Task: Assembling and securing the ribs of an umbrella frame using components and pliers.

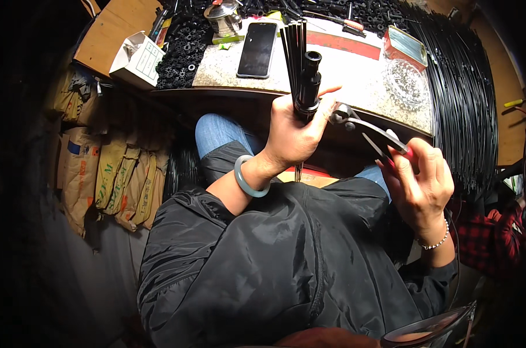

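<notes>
My left hand (296,132) is closed around a black umbrella frame (307,84), held upright above my lap at the table's near edge. Its thick stepped tube points up, with several thin black ribs bunched beside it. Metal pliers (369,126) with red grips are in my right hand (420,182), fingers wrapped round the handles. The handles stand apart, and the pliers' head sits beside my left thumb, close to the frame. Whether the jaws touch the frame, I cannot tell.
On the table (347,75) lie a phone (257,50), a metal pot (223,18), a red-edged tin (405,44) and a shiny round coil or dish (406,86). Small black parts (184,49) heap at left. Long black rods (463,98) drape over the right side. A white box (138,60) stands left.
</notes>
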Available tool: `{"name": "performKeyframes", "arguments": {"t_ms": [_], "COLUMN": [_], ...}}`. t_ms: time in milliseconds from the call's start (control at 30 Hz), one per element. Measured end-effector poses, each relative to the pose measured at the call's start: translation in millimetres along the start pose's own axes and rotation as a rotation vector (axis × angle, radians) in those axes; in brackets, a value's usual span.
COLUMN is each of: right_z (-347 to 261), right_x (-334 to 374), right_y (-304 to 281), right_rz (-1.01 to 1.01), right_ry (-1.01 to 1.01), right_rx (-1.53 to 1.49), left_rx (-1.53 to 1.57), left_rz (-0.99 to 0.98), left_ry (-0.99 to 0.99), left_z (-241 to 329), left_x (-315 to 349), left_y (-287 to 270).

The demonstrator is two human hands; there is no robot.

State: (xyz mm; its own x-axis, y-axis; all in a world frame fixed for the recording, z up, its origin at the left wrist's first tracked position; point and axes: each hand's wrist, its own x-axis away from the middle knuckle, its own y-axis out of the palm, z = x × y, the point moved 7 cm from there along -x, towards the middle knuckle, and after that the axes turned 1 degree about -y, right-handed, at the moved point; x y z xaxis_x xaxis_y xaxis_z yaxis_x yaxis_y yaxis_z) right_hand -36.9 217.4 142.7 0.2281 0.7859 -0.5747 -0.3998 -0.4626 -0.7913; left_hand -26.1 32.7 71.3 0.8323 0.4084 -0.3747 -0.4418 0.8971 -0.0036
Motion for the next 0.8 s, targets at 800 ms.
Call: {"name": "performKeyframes", "arguments": {"t_ms": [800], "right_z": [4], "right_x": [18], "right_y": [28], "right_rz": [-0.358], "right_ry": [0.236], "right_rx": [-0.874], "left_rx": [0.121], "left_rz": [-0.099], "left_ry": [-0.019], "left_z": [6], "left_x": [5], "left_y": [4]}}
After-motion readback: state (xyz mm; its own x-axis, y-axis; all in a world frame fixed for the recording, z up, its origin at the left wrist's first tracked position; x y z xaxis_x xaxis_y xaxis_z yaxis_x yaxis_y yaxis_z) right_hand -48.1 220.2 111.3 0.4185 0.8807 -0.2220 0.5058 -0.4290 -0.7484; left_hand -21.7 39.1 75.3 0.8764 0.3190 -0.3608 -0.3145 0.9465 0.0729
